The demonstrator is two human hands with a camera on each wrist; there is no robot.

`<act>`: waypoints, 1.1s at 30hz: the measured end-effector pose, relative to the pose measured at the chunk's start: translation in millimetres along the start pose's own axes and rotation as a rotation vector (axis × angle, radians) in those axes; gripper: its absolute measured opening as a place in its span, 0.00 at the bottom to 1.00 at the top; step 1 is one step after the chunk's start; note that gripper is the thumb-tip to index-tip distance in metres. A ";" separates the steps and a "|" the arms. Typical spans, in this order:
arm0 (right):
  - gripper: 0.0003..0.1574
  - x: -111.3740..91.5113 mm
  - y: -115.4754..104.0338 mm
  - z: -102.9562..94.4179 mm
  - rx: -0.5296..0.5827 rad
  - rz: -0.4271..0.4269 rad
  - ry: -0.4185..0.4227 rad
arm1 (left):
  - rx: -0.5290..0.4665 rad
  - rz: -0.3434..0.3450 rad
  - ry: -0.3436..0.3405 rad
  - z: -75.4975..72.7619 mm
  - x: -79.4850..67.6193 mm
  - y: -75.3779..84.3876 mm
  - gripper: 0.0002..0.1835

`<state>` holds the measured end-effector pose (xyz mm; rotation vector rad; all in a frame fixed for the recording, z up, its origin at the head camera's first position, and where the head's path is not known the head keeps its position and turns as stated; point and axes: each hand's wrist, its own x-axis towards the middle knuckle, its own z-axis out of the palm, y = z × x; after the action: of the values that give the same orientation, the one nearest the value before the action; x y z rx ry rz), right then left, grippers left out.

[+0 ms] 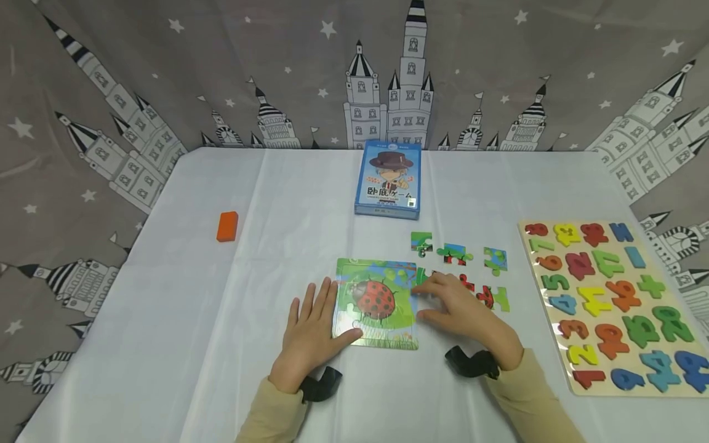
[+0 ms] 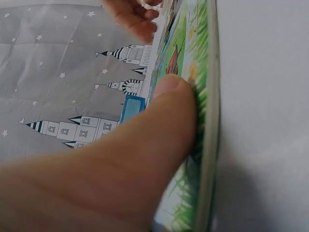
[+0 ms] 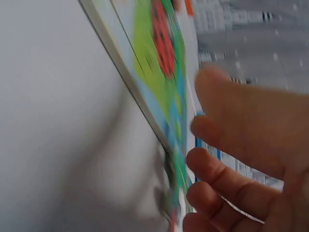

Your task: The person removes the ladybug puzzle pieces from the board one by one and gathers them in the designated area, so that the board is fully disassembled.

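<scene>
A square ladybug jigsaw board (image 1: 382, 332) lies flat on the white table. My left hand (image 1: 311, 329) rests at its left edge with straight, spread fingers, the thumb lying over the lower-left part of the picture. In the left wrist view that thumb (image 2: 169, 116) presses on the printed grass border. Beside the right edge is my right hand (image 1: 461, 307), its fingers slightly bent and parted from the thumb. The right wrist view shows nothing between those fingers (image 3: 212, 169). Loose jigsaw pieces (image 1: 495, 259) lie around and beyond the right hand, some partly hidden by it.
A blue game box (image 1: 388, 178) lies behind the board. Far left is an orange block (image 1: 227, 226). At the right lies a wooden number board (image 1: 559, 369) with colourful numerals and signs. A grey castle-print cloth (image 1: 299, 55) hangs behind the table.
</scene>
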<state>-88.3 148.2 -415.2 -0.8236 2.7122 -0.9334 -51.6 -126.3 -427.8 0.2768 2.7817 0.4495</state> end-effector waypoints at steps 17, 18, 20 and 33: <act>0.43 -9.1 -21.2 25.3 -0.005 -0.021 -0.051 | -0.037 -0.016 -0.022 -1.6 2.1 3.8 0.50; 0.43 -8.9 -21.7 25.3 0.006 -0.019 -0.058 | -0.037 -0.017 -0.021 -1.3 1.9 3.9 0.50; 0.42 -8.2 -22.6 25.2 0.026 -0.009 -0.068 | -0.034 -0.018 -0.021 -1.1 1.8 4.2 0.50; 0.38 -46.2 6.6 -8.8 0.172 0.131 0.018 | -0.005 -0.023 -0.034 0.2 1.9 2.9 0.52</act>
<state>-55.4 182.4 -413.6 -0.5997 2.6172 -1.1294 -52.8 -123.0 -427.5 0.2484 2.7471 0.4412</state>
